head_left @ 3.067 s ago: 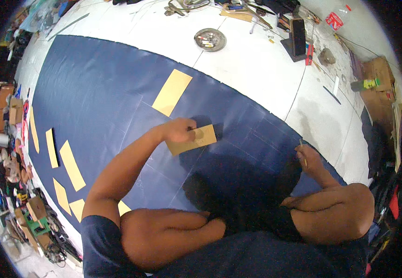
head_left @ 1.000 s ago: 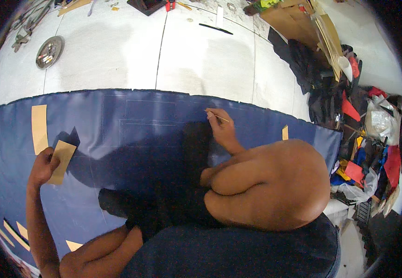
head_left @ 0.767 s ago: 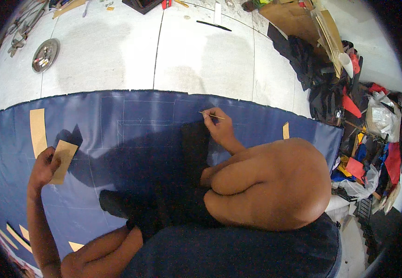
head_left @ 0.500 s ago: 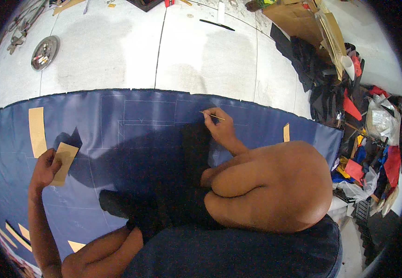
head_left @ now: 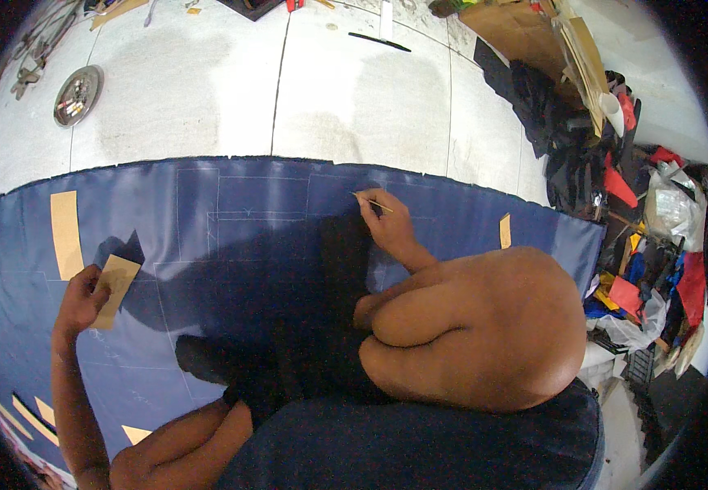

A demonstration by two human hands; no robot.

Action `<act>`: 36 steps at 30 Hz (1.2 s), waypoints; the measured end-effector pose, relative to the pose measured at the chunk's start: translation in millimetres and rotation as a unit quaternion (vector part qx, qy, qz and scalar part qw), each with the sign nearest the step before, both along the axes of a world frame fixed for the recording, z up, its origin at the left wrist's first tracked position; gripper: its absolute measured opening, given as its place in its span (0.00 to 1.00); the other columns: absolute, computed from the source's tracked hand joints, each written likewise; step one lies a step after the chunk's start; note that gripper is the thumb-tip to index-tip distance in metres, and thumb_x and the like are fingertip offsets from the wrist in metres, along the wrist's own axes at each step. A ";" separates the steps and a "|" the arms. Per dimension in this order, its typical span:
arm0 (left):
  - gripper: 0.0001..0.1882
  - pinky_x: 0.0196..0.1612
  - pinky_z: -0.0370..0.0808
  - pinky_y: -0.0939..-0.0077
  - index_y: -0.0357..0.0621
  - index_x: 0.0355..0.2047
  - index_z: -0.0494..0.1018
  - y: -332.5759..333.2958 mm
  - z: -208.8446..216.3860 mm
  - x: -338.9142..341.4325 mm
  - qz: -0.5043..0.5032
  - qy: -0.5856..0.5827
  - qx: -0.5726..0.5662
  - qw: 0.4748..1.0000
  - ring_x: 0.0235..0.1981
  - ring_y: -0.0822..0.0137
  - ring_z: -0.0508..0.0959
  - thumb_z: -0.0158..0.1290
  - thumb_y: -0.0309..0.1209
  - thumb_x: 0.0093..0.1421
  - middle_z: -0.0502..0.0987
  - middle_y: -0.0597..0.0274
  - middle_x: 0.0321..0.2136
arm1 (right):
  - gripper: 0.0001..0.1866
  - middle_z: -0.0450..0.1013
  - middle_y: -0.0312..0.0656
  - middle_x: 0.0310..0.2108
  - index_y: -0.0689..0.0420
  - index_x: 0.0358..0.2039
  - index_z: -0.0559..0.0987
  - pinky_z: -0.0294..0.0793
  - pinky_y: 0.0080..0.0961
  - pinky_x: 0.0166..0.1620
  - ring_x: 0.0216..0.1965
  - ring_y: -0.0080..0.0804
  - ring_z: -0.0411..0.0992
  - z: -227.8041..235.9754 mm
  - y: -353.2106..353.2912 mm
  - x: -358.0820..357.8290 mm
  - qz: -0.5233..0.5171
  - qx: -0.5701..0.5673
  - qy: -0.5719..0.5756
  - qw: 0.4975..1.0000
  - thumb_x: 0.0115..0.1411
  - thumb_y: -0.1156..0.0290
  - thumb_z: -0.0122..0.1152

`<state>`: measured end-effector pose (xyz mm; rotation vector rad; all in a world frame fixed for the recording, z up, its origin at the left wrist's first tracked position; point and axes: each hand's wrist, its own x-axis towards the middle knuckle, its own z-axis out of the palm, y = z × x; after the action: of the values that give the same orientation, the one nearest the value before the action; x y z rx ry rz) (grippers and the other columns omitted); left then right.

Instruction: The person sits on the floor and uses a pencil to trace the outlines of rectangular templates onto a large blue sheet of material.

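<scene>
A dark blue sheet of fabric (head_left: 150,196) covers the floor, drawn with pale outlines of rectangles. My left hand (head_left: 83,300) is closed on a tan card piece (head_left: 122,278), raised a little over the sheet and casting a shadow. Between the fingertips of my right hand (head_left: 388,224) is a thin pencil-like stick (head_left: 377,202), its tip pointing left at the sheet near the marked rectangles. Whether the tip touches the fabric cannot be made out. Beside my left hand lies a long tan card strip (head_left: 66,233). Another small tan piece (head_left: 505,231) rests farther right.
On the white tiled floor (head_left: 199,90) sits a round metal tray (head_left: 79,95) with small bits in it. Scraps of coloured and black material (head_left: 623,298) are heaped at the right, under a cardboard sheet (head_left: 525,37). More tan strips (head_left: 136,434) lie at the lower left.
Almost nothing differs. The view has shifted very slightly, and both hands keep their hold in nearly the same places.
</scene>
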<state>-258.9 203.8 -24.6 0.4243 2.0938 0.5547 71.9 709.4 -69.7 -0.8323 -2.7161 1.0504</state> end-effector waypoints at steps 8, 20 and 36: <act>0.08 0.34 0.69 0.66 0.36 0.31 0.68 -19.3 -17.7 -2.7 -0.022 0.022 0.005 0.999 0.29 0.66 0.70 0.55 0.26 0.56 0.71 0.56 0.25 | 0.08 0.81 0.45 0.37 0.60 0.39 0.81 0.77 0.29 0.43 0.38 0.34 0.79 0.7 -1.1 0.1 -0.026 -0.025 -0.002 0.999 0.66 0.68 0.63; 0.07 0.32 0.70 0.68 0.34 0.31 0.68 -1.1 -1.2 -1.5 -0.040 0.014 -0.010 0.999 0.28 0.68 0.71 0.55 0.24 0.56 0.71 0.56 0.24 | 0.08 0.79 0.49 0.41 0.58 0.40 0.81 0.77 0.37 0.49 0.44 0.48 0.79 -5.3 2.7 9.6 -0.043 -0.030 0.000 0.999 0.64 0.68 0.62; 0.08 0.35 0.72 0.66 0.34 0.34 0.70 -10.4 -8.3 -1.6 -0.028 0.010 -0.007 1.000 0.29 0.63 0.75 0.55 0.25 0.55 0.75 0.50 0.26 | 0.07 0.80 0.49 0.39 0.60 0.39 0.81 0.78 0.37 0.45 0.41 0.49 0.79 -0.9 10.1 13.3 -0.061 -0.024 -0.013 0.998 0.62 0.71 0.64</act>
<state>-260.6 193.4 -32.9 0.4795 2.0976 0.5044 85.2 719.5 -70.6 -1.0137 -2.6315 1.0911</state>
